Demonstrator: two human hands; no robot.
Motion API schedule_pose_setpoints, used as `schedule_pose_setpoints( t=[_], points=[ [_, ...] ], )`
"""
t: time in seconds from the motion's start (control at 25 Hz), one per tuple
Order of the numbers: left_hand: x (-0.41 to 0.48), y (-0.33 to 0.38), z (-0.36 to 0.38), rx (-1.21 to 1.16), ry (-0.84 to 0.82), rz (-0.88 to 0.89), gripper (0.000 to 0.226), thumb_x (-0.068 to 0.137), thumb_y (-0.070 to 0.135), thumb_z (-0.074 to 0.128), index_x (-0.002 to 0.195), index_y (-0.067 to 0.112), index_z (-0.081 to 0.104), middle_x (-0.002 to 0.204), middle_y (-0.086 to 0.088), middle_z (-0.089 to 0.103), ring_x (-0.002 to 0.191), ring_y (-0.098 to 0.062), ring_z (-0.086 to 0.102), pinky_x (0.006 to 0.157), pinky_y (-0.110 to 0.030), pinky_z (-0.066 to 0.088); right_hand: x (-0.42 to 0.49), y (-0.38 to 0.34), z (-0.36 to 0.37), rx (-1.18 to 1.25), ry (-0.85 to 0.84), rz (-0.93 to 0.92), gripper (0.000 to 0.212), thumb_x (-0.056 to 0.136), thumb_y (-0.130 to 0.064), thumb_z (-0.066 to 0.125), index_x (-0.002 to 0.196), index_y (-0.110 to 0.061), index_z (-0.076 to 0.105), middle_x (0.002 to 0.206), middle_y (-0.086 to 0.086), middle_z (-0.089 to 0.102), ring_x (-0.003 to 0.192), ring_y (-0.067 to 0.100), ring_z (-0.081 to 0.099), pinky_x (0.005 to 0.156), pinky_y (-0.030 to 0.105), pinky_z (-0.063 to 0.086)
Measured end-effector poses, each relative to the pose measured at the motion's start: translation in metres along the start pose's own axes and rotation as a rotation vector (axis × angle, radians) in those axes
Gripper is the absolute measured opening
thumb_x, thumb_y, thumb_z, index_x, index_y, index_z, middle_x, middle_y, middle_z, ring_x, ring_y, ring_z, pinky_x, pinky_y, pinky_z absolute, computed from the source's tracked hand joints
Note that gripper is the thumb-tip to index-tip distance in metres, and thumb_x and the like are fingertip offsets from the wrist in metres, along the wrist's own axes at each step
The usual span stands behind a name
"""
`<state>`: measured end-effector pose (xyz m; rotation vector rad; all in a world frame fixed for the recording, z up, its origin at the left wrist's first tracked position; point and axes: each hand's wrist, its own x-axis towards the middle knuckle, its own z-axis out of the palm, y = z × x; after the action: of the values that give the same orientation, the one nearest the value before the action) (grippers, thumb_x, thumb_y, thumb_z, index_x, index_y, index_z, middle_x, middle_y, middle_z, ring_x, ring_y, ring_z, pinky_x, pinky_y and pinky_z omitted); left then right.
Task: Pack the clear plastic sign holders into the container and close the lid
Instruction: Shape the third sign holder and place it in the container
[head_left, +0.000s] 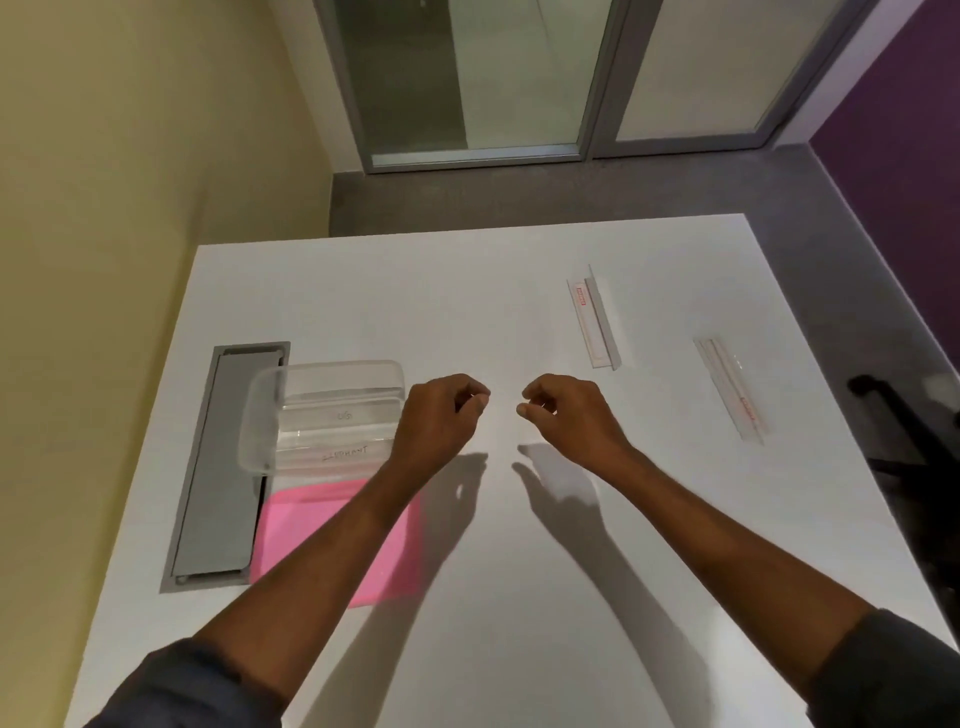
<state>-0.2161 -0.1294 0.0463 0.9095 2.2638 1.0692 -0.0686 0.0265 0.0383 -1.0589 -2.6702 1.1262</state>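
A clear plastic container (258, 415) stands at the left of the white table (519, 597), with clear pieces inside, one bearing handwriting. Its pink lid (311, 525) lies flat on the table just in front of it, partly under my left forearm. Two clear sign holders lie to the right: one (595, 322) at the back and another (732, 389) near the right edge. My left hand (436, 421) hovers beside the container's right wall, fingers curled in, with nothing visible in it. My right hand (571, 421) faces it a short gap away, also curled and holding nothing.
A grey metal cable hatch (223, 462) is set into the table left of the container. The yellow wall runs along the table's left side. A dark chair (909, 441) stands off the right edge. Glass doors lie beyond the far edge.
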Motion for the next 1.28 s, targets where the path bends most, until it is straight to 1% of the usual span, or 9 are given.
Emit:
schedule_pose_setpoints(
  t=[0.24,0.4,0.6,0.72,0.76,0.92,1.0,1.12,1.28],
  points=[
    [0.006,0.06,0.129,-0.248,-0.125,-0.214,0.014,0.095,0.018,0.068,0.088,0.019,0.08,0.082,-0.002,0.08,0.07,-0.016,0.078,0.078,-0.039,0.066,-0.024,0.126,-0.084,0.017,0.088,0.181,0.021,0.096,-0.031,0.076,0.111,-0.017,0.077,0.102,-0.004,0.077,0.092,0.014,0.071,0.089,0.037,0.061],
    [0.022,0.096,0.209,-0.294,-0.176,-0.259,0.015,0.093,0.013,0.068,0.085,0.016,0.08,0.082,-0.002,0.079,0.064,-0.011,0.074,0.075,-0.037,0.067,-0.032,0.202,-0.137,0.042,0.206,0.266,0.016,0.095,-0.024,0.078,0.108,-0.015,0.078,0.096,-0.003,0.077,0.09,0.017,0.072,0.09,0.04,0.062],
    [0.042,0.137,0.294,-0.219,-0.227,-0.204,0.017,0.089,0.01,0.066,0.087,0.018,0.081,0.085,0.006,0.079,0.073,-0.011,0.074,0.072,-0.025,0.062,-0.029,0.27,-0.168,-0.017,0.314,0.361,0.029,0.097,-0.027,0.076,0.122,-0.015,0.07,0.112,0.0,0.067,0.095,0.018,0.067,0.081,0.028,0.052],
    [0.054,0.152,0.332,-0.063,-0.231,-0.074,0.016,0.094,0.015,0.069,0.104,0.016,0.08,0.098,0.006,0.079,0.077,0.004,0.07,0.07,-0.007,0.049,-0.019,0.292,-0.167,-0.009,0.29,0.409,0.034,0.097,-0.031,0.076,0.125,-0.014,0.068,0.119,0.005,0.071,0.101,0.022,0.07,0.083,0.029,0.053],
    [0.059,0.155,0.342,-0.023,-0.235,-0.025,0.019,0.095,0.015,0.069,0.111,0.014,0.079,0.103,0.004,0.079,0.077,0.006,0.069,0.071,-0.006,0.048,-0.017,0.297,-0.165,0.005,0.276,0.415,0.034,0.097,-0.032,0.076,0.125,-0.013,0.068,0.119,0.006,0.072,0.102,0.023,0.071,0.084,0.03,0.056],
    [0.077,0.156,0.372,0.173,-0.209,0.157,0.039,0.098,0.018,0.069,0.137,0.014,0.067,0.132,-0.007,0.072,0.111,-0.022,0.072,0.095,-0.038,0.059,-0.01,0.309,-0.152,0.038,0.283,0.398,0.028,0.095,-0.026,0.079,0.117,-0.011,0.071,0.111,0.007,0.077,0.097,0.026,0.075,0.084,0.041,0.064],
    [0.084,0.152,0.379,0.294,-0.205,0.245,0.048,0.099,0.016,0.068,0.146,0.018,0.058,0.146,-0.005,0.063,0.128,-0.026,0.064,0.098,-0.043,0.059,-0.009,0.315,-0.145,0.038,0.285,0.398,0.019,0.096,-0.021,0.076,0.112,-0.011,0.073,0.103,0.008,0.079,0.092,0.028,0.075,0.079,0.041,0.065],
    [0.093,0.15,0.382,0.443,-0.225,0.341,0.059,0.096,0.008,0.069,0.151,0.019,0.052,0.16,-0.007,0.05,0.145,-0.028,0.05,0.092,-0.045,0.061,-0.006,0.325,-0.14,0.047,0.298,0.4,0.01,0.098,-0.018,0.072,0.105,-0.011,0.075,0.096,0.008,0.079,0.087,0.029,0.075,0.076,0.041,0.065],
    [0.1,0.152,0.382,0.527,-0.224,0.463,0.061,0.089,-0.003,0.074,0.147,0.007,0.058,0.158,-0.018,0.052,0.145,-0.036,0.052,0.092,-0.048,0.062,-0.003,0.333,-0.141,0.103,0.294,0.399,0.007,0.097,-0.014,0.072,0.101,-0.013,0.077,0.091,0.005,0.079,0.082,0.025,0.075,0.073,0.042,0.066]
  ],
)
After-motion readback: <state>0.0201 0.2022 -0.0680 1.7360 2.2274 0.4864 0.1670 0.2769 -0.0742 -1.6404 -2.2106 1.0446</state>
